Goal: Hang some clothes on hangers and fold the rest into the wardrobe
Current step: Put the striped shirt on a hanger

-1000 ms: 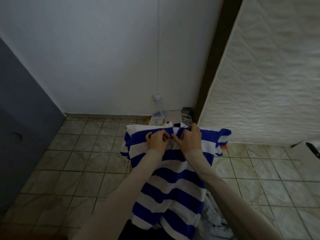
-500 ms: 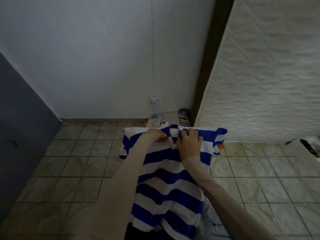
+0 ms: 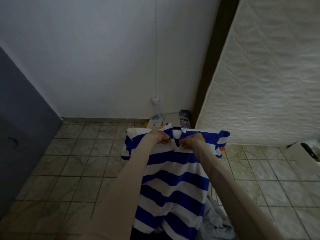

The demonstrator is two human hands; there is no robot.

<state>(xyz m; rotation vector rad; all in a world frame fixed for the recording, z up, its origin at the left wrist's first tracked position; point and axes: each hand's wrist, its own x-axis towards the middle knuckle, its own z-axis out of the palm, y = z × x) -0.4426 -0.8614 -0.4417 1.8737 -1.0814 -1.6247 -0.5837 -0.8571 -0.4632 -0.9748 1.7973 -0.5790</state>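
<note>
A blue and white striped polo shirt point(image 3: 173, 181) hangs in front of me, shoulders spread wide as if on a hanger, though no hanger shows. My left hand point(image 3: 160, 138) pinches the left edge of the collar placket, where a small button shows. My right hand point(image 3: 191, 142) pinches the right edge of the placket just beside it. Both arms reach forward over the shirt's front. The shirt's lower hem hangs down to the bottom of the view.
Pale crumpled clothes point(image 3: 216, 220) lie on the tiled floor point(image 3: 72, 167) at the bottom right. A quilted white mattress point(image 3: 270, 80) leans at the right. A grey panel point(image 3: 20, 122) stands at the left. Small packages point(image 3: 156, 122) and a wall socket point(image 3: 155, 100) sit behind the shirt.
My hands have drawn slightly apart at the collar and now pinch the two placket edges. The view has tilted a little.
</note>
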